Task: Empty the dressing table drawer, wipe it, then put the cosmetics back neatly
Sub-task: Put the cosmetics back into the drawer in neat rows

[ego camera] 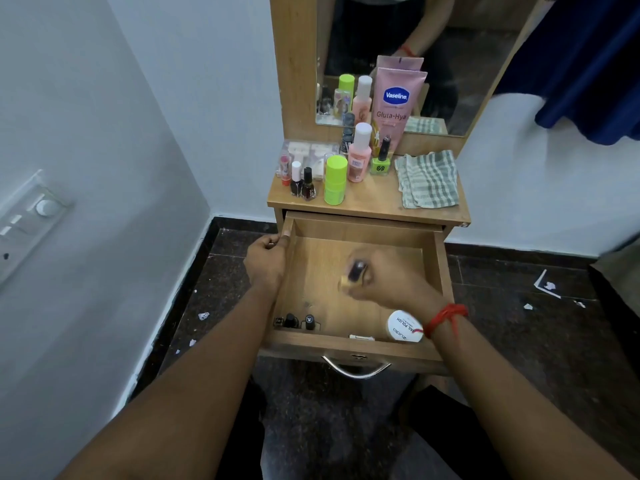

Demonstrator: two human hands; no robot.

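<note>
Drawer (363,230) pulled open, your left hand (265,261) gripping its left wall, your right hand (391,280) holding a blurred dark bottle (356,270) over its middle.

On the near left wall we see a white switch panel (33,216) with a round dial. The floor (519,341) is dark speckled stone, with a black skirting (242,221) along the pale walls (156,98). We count small white paper scraps (203,316) on the left and a bent white piece (547,285) on the right. Dark blue fabric (588,71) hangs at the far right.
</note>
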